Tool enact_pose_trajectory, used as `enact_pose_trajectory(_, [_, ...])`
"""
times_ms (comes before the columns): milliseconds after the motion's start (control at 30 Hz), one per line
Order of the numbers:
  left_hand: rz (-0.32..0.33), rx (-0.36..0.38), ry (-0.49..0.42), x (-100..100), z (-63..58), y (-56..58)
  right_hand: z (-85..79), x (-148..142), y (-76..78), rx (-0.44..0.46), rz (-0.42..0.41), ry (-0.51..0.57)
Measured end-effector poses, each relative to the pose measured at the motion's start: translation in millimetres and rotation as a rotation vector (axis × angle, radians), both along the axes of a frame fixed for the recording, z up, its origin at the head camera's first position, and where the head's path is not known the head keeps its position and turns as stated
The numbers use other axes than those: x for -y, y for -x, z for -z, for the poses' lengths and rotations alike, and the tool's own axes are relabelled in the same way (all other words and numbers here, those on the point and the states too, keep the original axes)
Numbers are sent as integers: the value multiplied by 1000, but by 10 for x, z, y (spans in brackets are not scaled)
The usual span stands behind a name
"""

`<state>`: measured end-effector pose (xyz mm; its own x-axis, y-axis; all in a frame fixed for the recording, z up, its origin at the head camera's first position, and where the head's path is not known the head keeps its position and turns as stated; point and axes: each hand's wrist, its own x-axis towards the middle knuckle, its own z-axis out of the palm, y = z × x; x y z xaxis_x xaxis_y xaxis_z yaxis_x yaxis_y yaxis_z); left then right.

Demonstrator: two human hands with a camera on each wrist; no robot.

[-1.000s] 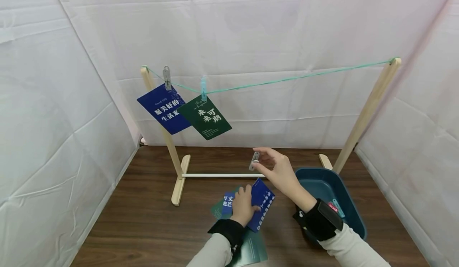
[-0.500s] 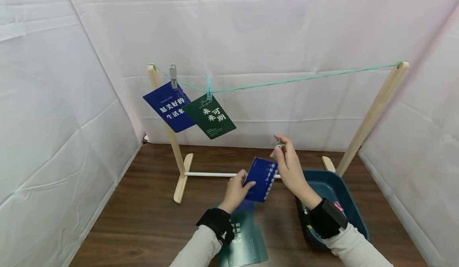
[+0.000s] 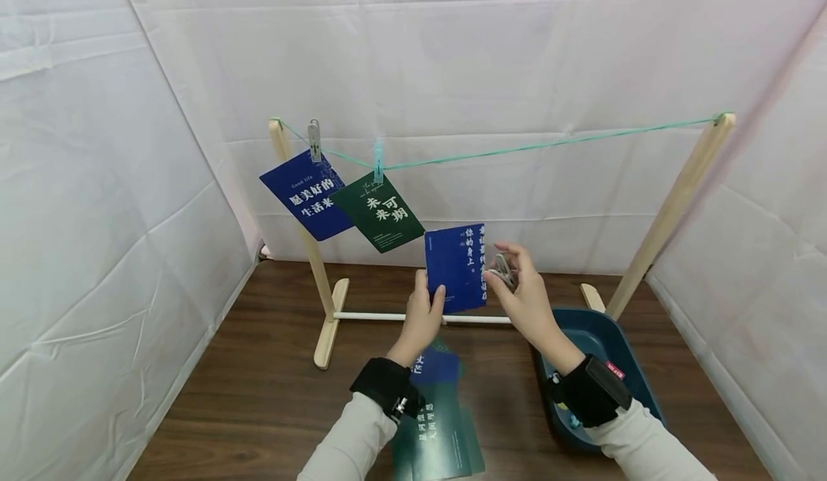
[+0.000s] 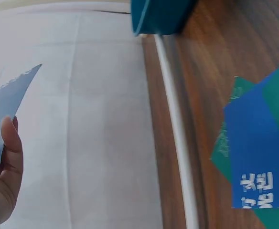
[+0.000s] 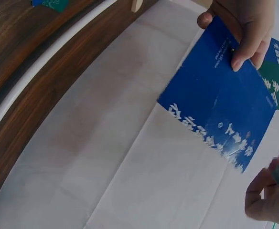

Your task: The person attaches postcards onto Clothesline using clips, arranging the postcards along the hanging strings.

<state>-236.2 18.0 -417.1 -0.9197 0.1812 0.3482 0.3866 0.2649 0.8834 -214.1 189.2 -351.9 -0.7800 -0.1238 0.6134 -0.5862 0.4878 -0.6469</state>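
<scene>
Blue, with white characters of which 你的身上 is legible, the held card (image 3: 452, 262) sits below the green cord (image 3: 517, 151), its lower left corner pinched in the left hand (image 3: 421, 316). Also below the cord, the right hand (image 3: 530, 301) pinches a grey clip (image 3: 502, 269) just beside that card. Hanging at the cord's left part are a second blue card (image 3: 300, 194), "Good life" and 愿美好的生活来, and a green card (image 3: 400, 230), 未来可期. Under the cord's right part, a teal tray (image 3: 584, 327) shows a red label (image 3: 615, 370) too small to read.
</scene>
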Motion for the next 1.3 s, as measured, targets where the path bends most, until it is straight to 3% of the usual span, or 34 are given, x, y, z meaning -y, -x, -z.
enact_pose_trajectory(100, [-22, -50, -28, 47, -75, 3, -49, -19, 30, -39, 10, -30])
enact_pose_trajectory(200, [-46, -74, -67, 75, -259, -58, -134, -27, 70, -101, 2, -108])
enact_pose_trajectory(333, [-47, -65, -153, 82, -515, -124, -380, -3, 137, -173, -24, -177])
enact_pose_trajectory(433, [-24, -48, -218, 66, -588, -74, -624, 35, 215, -232, -38, -160])
enact_pose_trajectory(600, [-5, -43, -291, 28, -659, 16, -987, 133, 361, -321, -31, -97])
enact_pose_trajectory(800, [-70, -22, -361, -59, -707, 80, -1214, 278, 538, -234, -21, -10])
enact_pose_trajectory(1067, [-117, -57, -395, -92, -783, 186, -1456, 366, 740, -210, -36, -49])
enact_pose_trajectory(1300, [-131, -26, -437, -94, -636, 361, -1667, 401, 847, -201, -19, -10])
